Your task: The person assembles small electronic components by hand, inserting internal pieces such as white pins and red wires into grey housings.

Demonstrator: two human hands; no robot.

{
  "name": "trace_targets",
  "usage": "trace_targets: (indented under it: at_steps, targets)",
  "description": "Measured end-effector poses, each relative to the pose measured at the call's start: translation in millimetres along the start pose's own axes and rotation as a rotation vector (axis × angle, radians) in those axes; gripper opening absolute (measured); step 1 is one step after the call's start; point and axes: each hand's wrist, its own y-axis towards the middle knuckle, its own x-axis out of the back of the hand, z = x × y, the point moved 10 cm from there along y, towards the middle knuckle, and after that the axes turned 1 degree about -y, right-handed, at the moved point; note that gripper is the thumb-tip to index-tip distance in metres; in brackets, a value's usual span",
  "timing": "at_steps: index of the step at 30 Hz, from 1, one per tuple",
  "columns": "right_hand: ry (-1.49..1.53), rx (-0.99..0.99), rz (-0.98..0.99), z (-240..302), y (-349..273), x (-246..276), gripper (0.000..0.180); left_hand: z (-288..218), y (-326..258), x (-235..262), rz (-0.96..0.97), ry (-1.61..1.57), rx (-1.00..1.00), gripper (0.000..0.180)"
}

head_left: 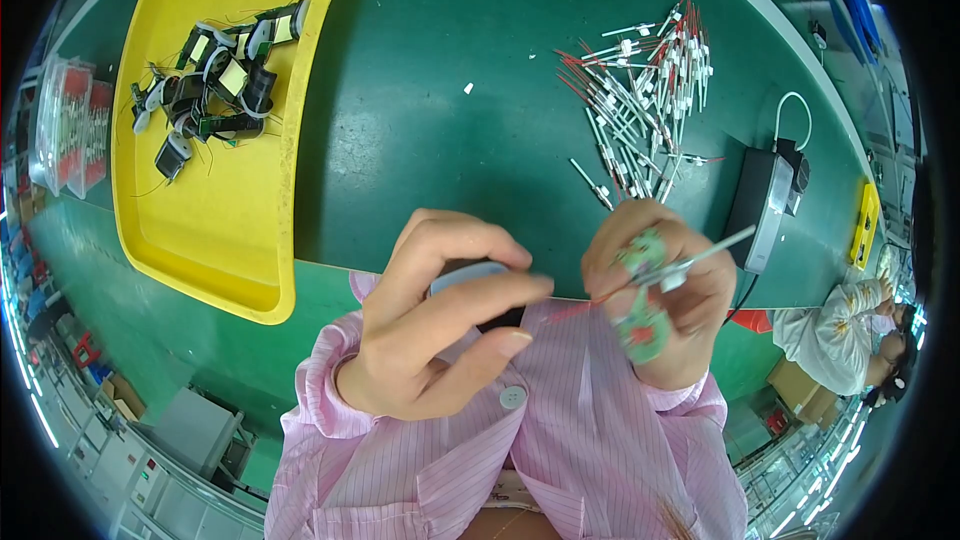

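My left hand [415, 345] curls around a small dark device with a rounded grey edge [468, 276], partly hidden by the fingers. It resembles the devices in the yellow tray. My right hand [695, 315], with green patterned wraps on its thumb and finger, pinches a thin white tube with red wires [712, 248]. The red wire ends point toward my left hand, somewhat blurred, with a gap between the hands. Beyond my right hand lies a loose pile of similar white tubes with red wires [645, 105] on the green table [430, 160].
At the left, a yellow tray [300, 140] holds several dark wired devices [230, 80]. Clear plastic boxes [75, 130] stand beyond it. A black box with a white cable [758, 210] sits at the right. Another person [835, 335] is farther right.
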Motion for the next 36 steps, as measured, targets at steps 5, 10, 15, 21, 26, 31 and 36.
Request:
trace_targets:
  at_steps: [5,10,15,21,26,31,36]
  targets:
    - [0.291,-0.202,-0.3,-16.0,-9.1,8.9,0.011,6.1,-4.4,-0.1,-0.05,0.036,0.061,0.048]
    - [0.062,0.013,-0.167,2.7,-4.0,-3.2,0.014,-0.3,-7.4,2.9,-0.093,0.016,-0.057,0.057]
    - [-0.121,0.055,-0.145,17.1,-1.3,-7.8,0.008,-1.0,-7.1,1.3,-0.079,0.039,-0.065,0.056]
    - [-0.216,0.098,-0.147,17.8,-0.3,-8.9,0.01,1.0,-7.7,1.2,-0.08,0.036,-0.067,0.057]
    - [-0.307,0.159,-0.149,23.9,-0.7,-12.5,0.011,3.5,-7.9,2.1,-0.101,0.012,-0.053,0.057]
    - [-0.387,0.215,-0.164,32.0,-1.9,-16.2,0.011,2.3,-5.6,1.6,-0.098,0.036,-0.054,0.057]
    - [-0.454,0.233,-0.145,35.0,-0.2,-20.8,0.012,5.0,-8.1,1.3,-0.113,0.031,-0.041,0.058]
